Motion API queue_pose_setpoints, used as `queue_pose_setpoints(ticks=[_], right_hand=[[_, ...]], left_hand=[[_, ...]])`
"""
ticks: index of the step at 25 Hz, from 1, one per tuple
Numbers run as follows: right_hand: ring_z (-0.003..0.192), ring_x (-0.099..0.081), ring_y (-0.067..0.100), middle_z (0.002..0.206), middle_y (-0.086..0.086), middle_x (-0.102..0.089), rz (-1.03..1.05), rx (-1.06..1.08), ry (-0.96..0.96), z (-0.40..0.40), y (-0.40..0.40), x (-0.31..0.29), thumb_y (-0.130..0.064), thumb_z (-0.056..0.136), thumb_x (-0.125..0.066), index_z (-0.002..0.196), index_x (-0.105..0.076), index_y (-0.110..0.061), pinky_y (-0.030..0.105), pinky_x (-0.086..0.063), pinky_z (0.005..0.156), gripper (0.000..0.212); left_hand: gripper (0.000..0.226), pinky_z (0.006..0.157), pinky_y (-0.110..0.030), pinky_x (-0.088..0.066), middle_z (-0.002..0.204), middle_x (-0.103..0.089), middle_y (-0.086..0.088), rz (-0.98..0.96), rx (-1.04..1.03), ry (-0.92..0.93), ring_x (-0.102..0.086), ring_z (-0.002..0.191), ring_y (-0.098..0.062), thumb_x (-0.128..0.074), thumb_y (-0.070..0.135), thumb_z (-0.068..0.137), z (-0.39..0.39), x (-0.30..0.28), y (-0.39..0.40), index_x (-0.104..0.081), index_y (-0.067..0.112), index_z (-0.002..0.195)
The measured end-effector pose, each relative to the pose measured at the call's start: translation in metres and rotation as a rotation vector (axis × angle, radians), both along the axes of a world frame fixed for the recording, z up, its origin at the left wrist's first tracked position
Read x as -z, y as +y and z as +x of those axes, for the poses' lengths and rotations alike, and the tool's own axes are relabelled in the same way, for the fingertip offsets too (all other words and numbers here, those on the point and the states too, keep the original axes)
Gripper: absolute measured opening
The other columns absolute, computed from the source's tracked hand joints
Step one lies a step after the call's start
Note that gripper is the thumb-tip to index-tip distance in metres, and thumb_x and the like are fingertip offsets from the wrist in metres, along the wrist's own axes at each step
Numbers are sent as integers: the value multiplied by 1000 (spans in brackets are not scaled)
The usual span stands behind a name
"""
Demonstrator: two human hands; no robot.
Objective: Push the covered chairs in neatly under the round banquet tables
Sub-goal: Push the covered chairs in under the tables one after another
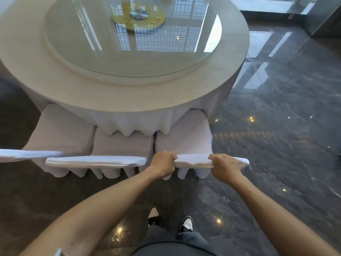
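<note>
A round banquet table (129, 95) with a white cloth stands ahead of me. Three white-covered chairs line its near side. My left hand (162, 163) grips the left end of the right chair's (186, 137) backrest top, and my right hand (225, 165) grips its right part. This chair's seat reaches under the hanging tablecloth. The middle chair (96, 161) stands just left of it, its seat tucked under the cloth edge. The left chair (60, 130) is angled, its backrest running off the left edge.
A glass turntable (129, 45) with a gold centre disc lies on the table. Dark polished stone floor (276, 135) spreads to the right and behind me. A glass wall or doorway stands at the far right. My two shoes (169, 218) are on the floor behind the chair.
</note>
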State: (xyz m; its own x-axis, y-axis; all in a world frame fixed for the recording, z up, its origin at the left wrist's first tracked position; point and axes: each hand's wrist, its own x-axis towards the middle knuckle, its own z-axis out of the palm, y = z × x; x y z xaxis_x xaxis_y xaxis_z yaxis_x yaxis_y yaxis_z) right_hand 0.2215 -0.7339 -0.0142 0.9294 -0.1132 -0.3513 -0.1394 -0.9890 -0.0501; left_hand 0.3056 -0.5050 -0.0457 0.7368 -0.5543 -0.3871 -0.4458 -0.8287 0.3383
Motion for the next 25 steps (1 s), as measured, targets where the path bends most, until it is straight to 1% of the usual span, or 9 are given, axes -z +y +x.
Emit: queue_pose_setpoints(ticks=[3,5,7,10,14,17,20,23,25], right_hand=[[83,-62,16,100,-4,-68,221,77,194,8,-11,-9,-15,75,-58,118,-60,-34,32,-52,68,47],[83,-61,14,99,-3,-66,388,113,348,18,-24,-12,-19,73,-66,119,-60,-34,32,-53,71,48],[90,-61,15,102,-4,-66,510,79,470,25,-42,-13,-27,71,-73,119,-62,-33,36,-53,83,49],[102,-60,15,109,-12,-66,647,80,535,33,-78,-15,-42,72,-75,117,-65,-37,37,-48,94,46],[116,-56,13,127,-12,-60,597,118,495,47,-150,-16,-53,75,-73,130,-60,-31,33,-42,104,61],[116,-57,18,128,-6,-60,470,71,446,63,-217,-25,-43,80,-71,129,-61,-25,33,-44,100,53],[114,-57,26,127,2,-61,340,22,401,77,-285,-47,-36,86,-66,127,-61,-16,38,-47,98,46],[114,-56,29,129,6,-60,245,25,330,102,-354,-60,-39,84,-61,123,-61,-19,44,-47,98,44],[123,-52,28,138,4,-54,255,44,271,122,-392,-60,-41,86,-61,133,-55,-22,43,-44,103,52]], left_hand=[[18,61,-33,-48,79,-66,-5,123,95,167,-62,72,-23,-71,24,70,20,-16,-21,-67,14,84],[34,64,-33,-47,96,-69,-8,170,187,303,-60,77,-21,-76,34,70,32,-24,-42,-68,13,96],[53,73,-32,-48,111,-65,-2,160,237,381,-58,89,-20,-77,39,68,37,-30,-67,-65,22,118],[70,89,-37,-54,116,-64,2,139,237,494,-61,100,-19,-79,27,64,42,-40,-108,-59,24,131],[72,98,-38,-51,126,-60,-2,302,283,574,-57,112,-24,-73,12,65,50,-45,-175,-57,21,134],[52,98,-39,-49,134,-58,-9,256,182,360,-56,119,-29,-65,25,83,60,-46,-229,-58,12,133],[54,97,-41,-48,141,-51,-6,224,76,76,-53,122,-28,-58,37,90,74,-52,-281,-50,14,138],[53,97,-43,-48,135,-56,-7,185,-32,0,-55,119,-27,-55,43,87,98,-55,-338,-52,15,132],[54,98,-44,-46,134,-57,-8,150,-96,-69,-55,120,-28,-53,47,87,118,-56,-373,-52,16,132]])
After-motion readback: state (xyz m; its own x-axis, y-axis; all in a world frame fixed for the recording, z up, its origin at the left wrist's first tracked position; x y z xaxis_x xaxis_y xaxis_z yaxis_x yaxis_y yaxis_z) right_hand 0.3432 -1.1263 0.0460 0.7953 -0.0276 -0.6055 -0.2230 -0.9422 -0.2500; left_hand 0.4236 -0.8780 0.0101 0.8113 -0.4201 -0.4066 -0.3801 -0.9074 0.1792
